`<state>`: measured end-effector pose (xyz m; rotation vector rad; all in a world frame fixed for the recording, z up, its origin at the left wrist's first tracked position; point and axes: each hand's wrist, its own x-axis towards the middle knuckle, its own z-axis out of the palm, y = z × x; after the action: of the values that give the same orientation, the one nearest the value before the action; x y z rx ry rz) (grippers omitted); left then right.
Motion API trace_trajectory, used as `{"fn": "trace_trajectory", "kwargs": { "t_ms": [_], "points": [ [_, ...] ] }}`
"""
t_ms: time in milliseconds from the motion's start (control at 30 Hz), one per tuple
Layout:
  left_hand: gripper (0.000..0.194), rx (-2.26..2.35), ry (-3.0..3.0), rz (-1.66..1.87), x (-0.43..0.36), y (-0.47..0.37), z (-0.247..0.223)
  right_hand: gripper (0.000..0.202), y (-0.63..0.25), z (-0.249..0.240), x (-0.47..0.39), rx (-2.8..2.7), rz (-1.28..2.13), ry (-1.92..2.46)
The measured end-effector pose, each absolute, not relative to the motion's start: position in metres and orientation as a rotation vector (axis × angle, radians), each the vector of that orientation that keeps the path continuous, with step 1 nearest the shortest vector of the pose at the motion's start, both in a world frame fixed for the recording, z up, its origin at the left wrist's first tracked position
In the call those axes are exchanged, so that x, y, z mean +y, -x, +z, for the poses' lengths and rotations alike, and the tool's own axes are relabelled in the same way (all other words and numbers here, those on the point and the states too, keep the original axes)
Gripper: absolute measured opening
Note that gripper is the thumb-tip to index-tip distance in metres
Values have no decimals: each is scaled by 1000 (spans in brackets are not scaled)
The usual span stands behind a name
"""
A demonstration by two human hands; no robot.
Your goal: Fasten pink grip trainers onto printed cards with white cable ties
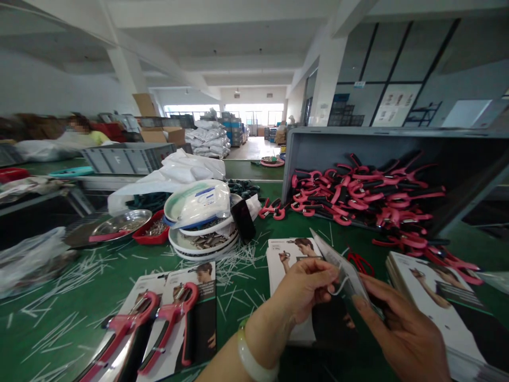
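Note:
Near the middle, my left hand (308, 289) pinches a thin white tie (341, 286) that loops at the face of a card. The card (338, 260) is tilted up on edge, and my right hand (401, 323) grips it between thumb and fingers. Beneath my hands lies a stack of printed cards (278, 260). Another card stack (441, 302) sits to the right. At the lower left, two pink and black hand grips (170, 323) rest on printed cards (207, 318). Red scissors (360, 261) lie partly hidden behind the raised card.
A grey crate (291, 164) on its side spills pink hand grips (358, 185). Stacked bowls (202, 241), a black phone (243, 220), a red tray (151, 233) and scattered white ties (234, 265) occupy the green table. A person (89, 132) is at the far left.

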<state>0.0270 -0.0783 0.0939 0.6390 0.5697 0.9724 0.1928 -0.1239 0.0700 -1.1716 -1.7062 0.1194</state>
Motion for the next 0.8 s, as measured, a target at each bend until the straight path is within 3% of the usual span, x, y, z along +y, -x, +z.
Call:
{"fn": "trace_trajectory", "kwargs": {
  "t_ms": [500, 633, 800],
  "points": [
    [40, 621, -731, 1268, -92, -8, 80, 26, -170, 86, -122, -2187, -321, 834],
    [43, 788, -991, 1079, -98, 27, 82, 26, -157, 81, -121, -2276, -394, 759],
    [25, 1095, -1660, 807, -90, 56, 93, 32, -147, 70, -122, -2376, -472, 692]
  ]
}}
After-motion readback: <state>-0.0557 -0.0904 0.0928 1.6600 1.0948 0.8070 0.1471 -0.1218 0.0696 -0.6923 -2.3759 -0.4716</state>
